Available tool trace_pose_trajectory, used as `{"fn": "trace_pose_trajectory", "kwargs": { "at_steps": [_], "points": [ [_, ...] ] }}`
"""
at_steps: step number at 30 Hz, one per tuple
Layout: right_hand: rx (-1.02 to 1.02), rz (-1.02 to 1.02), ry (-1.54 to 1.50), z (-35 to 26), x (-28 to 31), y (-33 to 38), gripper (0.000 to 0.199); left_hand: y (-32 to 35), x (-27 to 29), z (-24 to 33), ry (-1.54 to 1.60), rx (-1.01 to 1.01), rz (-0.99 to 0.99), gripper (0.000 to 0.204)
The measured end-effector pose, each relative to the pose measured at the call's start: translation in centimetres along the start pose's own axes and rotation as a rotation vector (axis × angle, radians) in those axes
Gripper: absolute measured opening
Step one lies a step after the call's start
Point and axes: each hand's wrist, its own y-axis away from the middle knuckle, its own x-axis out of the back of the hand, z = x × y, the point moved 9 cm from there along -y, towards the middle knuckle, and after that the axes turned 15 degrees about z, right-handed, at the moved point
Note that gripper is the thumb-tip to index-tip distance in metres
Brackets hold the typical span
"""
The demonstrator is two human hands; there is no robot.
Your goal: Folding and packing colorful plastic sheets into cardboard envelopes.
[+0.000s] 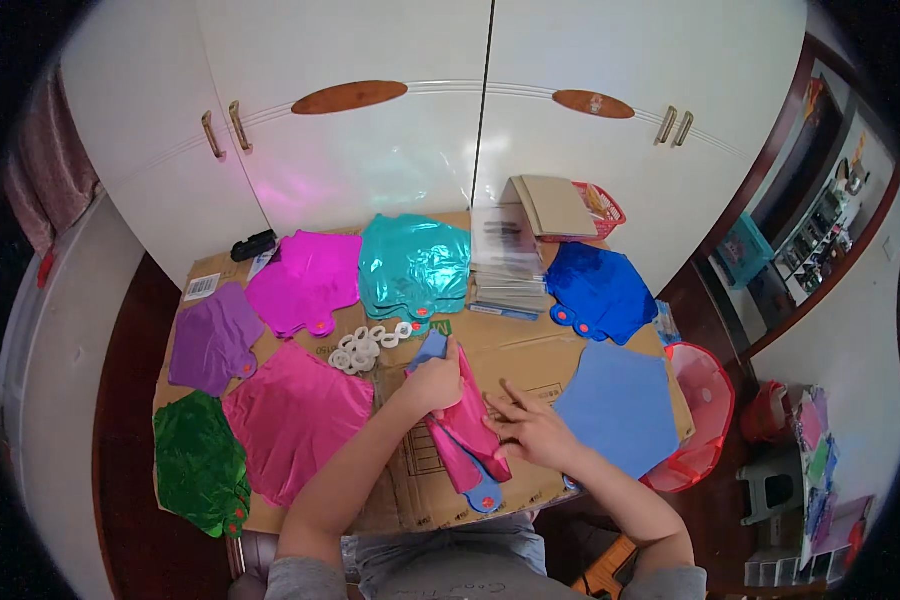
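A folded pink foil sheet (473,418), looking like a flat uninflated balloon, lies in front of me with a light blue one (483,495) showing at both its ends. My left hand (438,388) is closed at its upper part, index finger reaching along the fold and the other fingers curled on the foil. Fingers spread, my right hand (532,432) rests at the sheet's right edge. Close to my left forearm is a spread pink foil sheet (295,425). A wide light blue foil sheet (620,410) lies beside my right hand.
Cardboard (390,480) covers the table. Purple (213,340), magenta (308,280), teal (413,262), dark blue (603,290) and green (198,460) foil stacks surround white rings (355,352), clear packets (508,270) and a red basket (610,210). A red tub (705,415) stands right.
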Motion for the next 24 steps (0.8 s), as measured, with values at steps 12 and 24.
{"fn": "trace_pose_trajectory", "kwargs": {
  "at_steps": [12, 24],
  "points": [
    [-0.054, -0.099, -0.011, -3.8, -0.8, -0.6, 0.022, 1.1, 2.0, 1.3, 0.035, 0.02, 0.054, 0.074],
    [-0.003, 0.234, 0.183, -6.1, -0.6, 0.2, 0.031, 8.3, 0.6, 6.4, -0.049, -0.693, 0.401, 0.033]
  ]
}}
